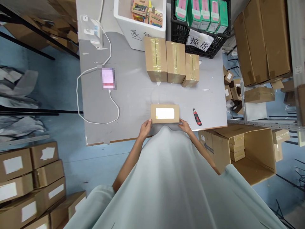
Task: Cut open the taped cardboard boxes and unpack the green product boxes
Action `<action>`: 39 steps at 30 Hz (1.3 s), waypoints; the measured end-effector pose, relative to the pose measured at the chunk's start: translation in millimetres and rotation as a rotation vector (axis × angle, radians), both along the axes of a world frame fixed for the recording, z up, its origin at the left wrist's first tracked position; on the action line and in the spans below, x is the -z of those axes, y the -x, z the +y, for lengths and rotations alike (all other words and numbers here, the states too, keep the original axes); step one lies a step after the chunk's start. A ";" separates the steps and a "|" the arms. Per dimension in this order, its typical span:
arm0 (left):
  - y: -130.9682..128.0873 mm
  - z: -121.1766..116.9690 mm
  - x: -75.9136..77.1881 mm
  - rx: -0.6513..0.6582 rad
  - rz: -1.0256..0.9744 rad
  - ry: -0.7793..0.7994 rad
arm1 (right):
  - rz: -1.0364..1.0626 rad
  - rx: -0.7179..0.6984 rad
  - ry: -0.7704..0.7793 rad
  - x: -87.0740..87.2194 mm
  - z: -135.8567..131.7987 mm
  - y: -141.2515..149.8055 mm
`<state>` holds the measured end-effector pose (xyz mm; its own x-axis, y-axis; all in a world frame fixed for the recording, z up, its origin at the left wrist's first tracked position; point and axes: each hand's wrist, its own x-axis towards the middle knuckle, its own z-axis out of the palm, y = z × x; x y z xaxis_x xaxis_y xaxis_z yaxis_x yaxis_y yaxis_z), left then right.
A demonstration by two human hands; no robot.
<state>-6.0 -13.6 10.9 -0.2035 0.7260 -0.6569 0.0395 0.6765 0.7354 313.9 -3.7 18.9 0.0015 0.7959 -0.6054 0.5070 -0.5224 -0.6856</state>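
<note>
A small brown cardboard box (165,114) with a white label on top lies near the front edge of the grey table (133,95). My left hand (145,128) grips its near left corner, fingers curled against the side. My right hand (185,126) holds the near right corner the same way. Both forearms reach in from under my pale shirt, which hides the box's near edge.
Three taped brown boxes (171,62) stand behind it. A red and black utility knife (197,117) lies to the right. A phone (108,78) on a white cable, a white bin (140,30), a black crate (202,28). Open cartons (247,152) on the floor right, labelled boxes (30,184) left.
</note>
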 end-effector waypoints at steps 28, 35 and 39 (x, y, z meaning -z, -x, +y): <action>9.5 12.4 -36.4 0.034 0.223 -0.137 | -0.159 0.022 -0.168 -39.0 18.8 -3.8; 6.1 17.9 -29.0 0.006 0.082 -0.125 | -0.260 0.095 -0.153 -41.6 22.1 -22.1; -8.3 28.5 -15.3 0.019 0.063 -0.033 | -0.377 0.121 -0.120 -48.6 24.9 -37.4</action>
